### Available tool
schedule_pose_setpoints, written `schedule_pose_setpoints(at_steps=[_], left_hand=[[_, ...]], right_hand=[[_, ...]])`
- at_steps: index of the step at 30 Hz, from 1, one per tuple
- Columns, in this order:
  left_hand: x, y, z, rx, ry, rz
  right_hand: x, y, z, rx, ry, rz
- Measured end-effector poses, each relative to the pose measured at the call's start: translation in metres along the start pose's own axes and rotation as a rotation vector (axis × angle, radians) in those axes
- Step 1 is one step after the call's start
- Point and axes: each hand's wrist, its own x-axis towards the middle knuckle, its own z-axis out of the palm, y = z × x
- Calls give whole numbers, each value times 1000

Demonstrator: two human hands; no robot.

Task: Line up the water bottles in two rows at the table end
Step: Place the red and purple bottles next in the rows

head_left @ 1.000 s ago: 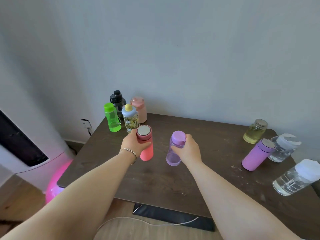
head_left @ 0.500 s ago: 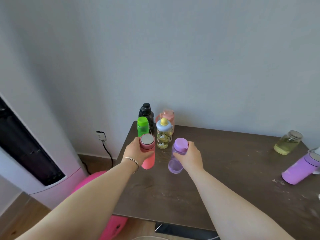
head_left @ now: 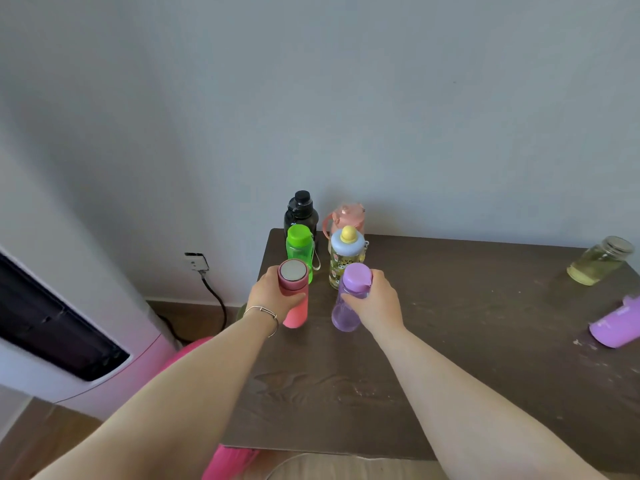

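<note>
My left hand (head_left: 273, 295) grips a coral pink bottle (head_left: 294, 308) with a silver cap, upright near the table's left edge. My right hand (head_left: 375, 303) grips a translucent purple bottle (head_left: 349, 299) beside it. Just behind them stand a green bottle (head_left: 298, 247) and a patterned bottle with a blue and yellow lid (head_left: 344, 256). Further back, against the wall, are a black bottle (head_left: 300, 213) and a pale pink bottle (head_left: 346, 216). Whether the two held bottles rest on the table or hover just above it is unclear.
The dark wooden table (head_left: 450, 341) runs to the right. A glass jar with yellowish liquid (head_left: 597, 261) and a purple flask on its side (head_left: 616, 323) lie at the right. A white appliance (head_left: 52, 323), wall socket (head_left: 195, 261) and cable are on the left.
Both hands have carried the coral and purple bottles left and forward, up behind the green and patterned bottles. The view has swung left, so the right-hand bottles slid toward the frame edge.
</note>
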Motion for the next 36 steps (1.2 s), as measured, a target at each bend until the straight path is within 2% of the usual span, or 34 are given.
schedule_pose_setpoints(at_steps=[10, 25, 31, 36], left_hand=[[31, -17, 19, 20, -24, -52], [36, -25, 21, 94, -83, -27], [35, -21, 17, 111, -127, -14], [32, -15, 8, 203, -120, 34]], right_hand=[[28, 6, 23, -19, -52, 7], [28, 14, 30, -9, -54, 5], [31, 12, 28, -24, -126, 60], [29, 8, 20, -103, -150, 35]])
